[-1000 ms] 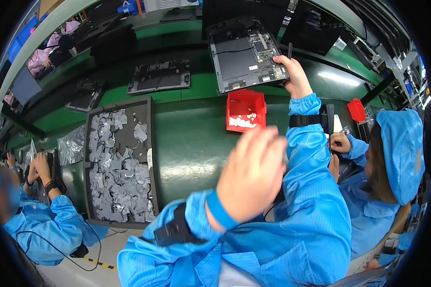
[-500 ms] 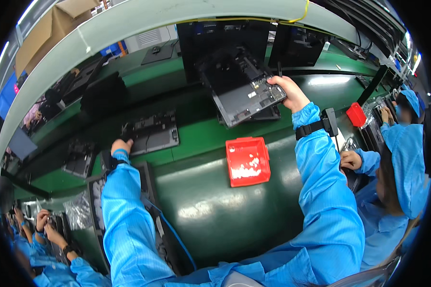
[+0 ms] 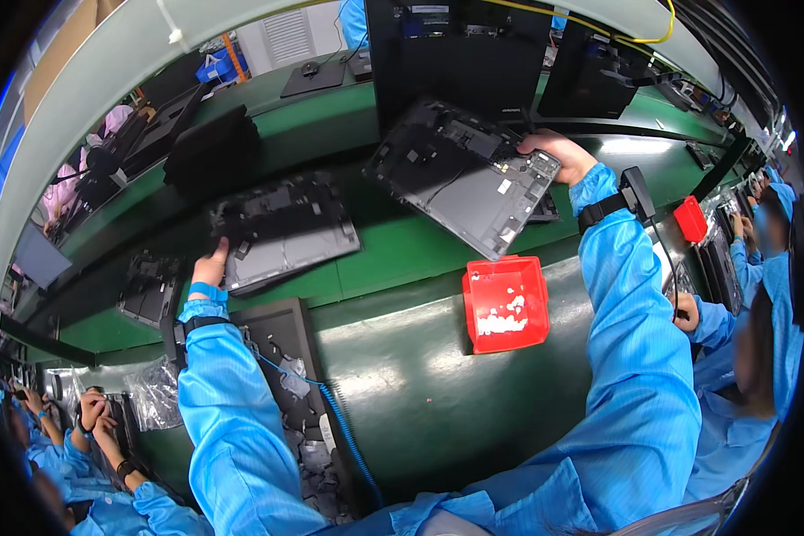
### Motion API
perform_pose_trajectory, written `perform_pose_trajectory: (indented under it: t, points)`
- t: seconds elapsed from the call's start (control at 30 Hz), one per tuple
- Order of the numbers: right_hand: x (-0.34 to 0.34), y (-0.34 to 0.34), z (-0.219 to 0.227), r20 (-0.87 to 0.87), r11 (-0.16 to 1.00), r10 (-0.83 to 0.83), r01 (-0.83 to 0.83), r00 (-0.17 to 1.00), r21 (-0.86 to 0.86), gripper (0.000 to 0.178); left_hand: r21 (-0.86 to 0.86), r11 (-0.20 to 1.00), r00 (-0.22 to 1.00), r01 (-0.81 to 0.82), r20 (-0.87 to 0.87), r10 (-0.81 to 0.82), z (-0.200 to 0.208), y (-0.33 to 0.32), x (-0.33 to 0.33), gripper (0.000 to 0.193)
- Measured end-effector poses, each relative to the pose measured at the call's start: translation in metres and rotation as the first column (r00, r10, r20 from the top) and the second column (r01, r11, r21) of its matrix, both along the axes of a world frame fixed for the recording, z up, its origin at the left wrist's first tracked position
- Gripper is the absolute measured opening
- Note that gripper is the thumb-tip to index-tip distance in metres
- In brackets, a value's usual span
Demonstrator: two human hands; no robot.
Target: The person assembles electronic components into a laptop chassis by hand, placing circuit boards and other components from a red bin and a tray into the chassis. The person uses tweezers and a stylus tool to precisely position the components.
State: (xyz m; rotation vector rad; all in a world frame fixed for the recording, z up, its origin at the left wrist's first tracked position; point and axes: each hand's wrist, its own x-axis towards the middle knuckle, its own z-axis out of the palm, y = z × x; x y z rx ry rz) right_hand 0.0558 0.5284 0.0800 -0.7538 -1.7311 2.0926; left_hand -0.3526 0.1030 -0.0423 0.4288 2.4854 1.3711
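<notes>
In my right hand (image 3: 560, 156) is a dark laptop casing (image 3: 473, 201), tilted, its inner side with small fittings facing me. The fingers close round its right corner. Beneath it, part of another dark laptop part (image 3: 545, 209) shows. My left hand (image 3: 210, 268) grips the left edge of a second laptop casing (image 3: 286, 241), thumb on top, fingers hidden below. That casing appears tilted above the green bench, and a dark shadow crosses its far part.
A red bin (image 3: 507, 304) with small white pieces stands near the middle. By my left forearm lies a black tray (image 3: 281, 326) of small grey bits, with a blue coiled cord (image 3: 344, 429). Another laptop part (image 3: 148, 288) lies at left. Monitors (image 3: 456, 67) stand behind; co-workers sit on both sides.
The left casing has shifted and now looks raised at an angle in my left hand. My right hand's casing has turned and swung slightly. The whole view has shifted, with the bin further right.
</notes>
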Motion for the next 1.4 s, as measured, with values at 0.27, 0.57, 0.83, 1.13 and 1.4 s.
perform_pose_trajectory:
  t: [0.27,0.57,0.83,1.13,1.4]
  points:
    - [-0.096,-0.038,-0.009,0.078,0.980,0.189,-0.193,0.979,0.052,0.026,0.242,0.932,0.950,-0.270,-0.090,0.299,0.051,-0.060,0.009,0.081]
    - [-0.223,-0.065,-0.076,0.510,0.588,0.312,-0.585,0.802,0.559,0.033,0.301,0.865,0.905,-0.401,-0.019,0.426,0.050,-0.186,-0.006,0.064]
    - [-0.198,-0.099,-0.069,0.068,0.382,-0.086,-0.030,0.994,0.924,0.040,0.331,0.942,0.990,0.060,0.098,-0.098,0.073,-0.106,0.082,0.047]
    - [0.046,-0.235,-0.010,0.103,0.897,0.414,-0.425,0.904,0.123,0.026,0.284,0.751,0.705,0.596,0.263,-0.659,0.056,-0.015,0.186,0.035]
    - [0.137,-0.313,-0.073,0.242,0.930,0.201,-0.263,0.949,0.256,0.020,-0.302,0.569,0.609,0.765,0.050,-0.791,0.010,0.017,0.249,0.050]
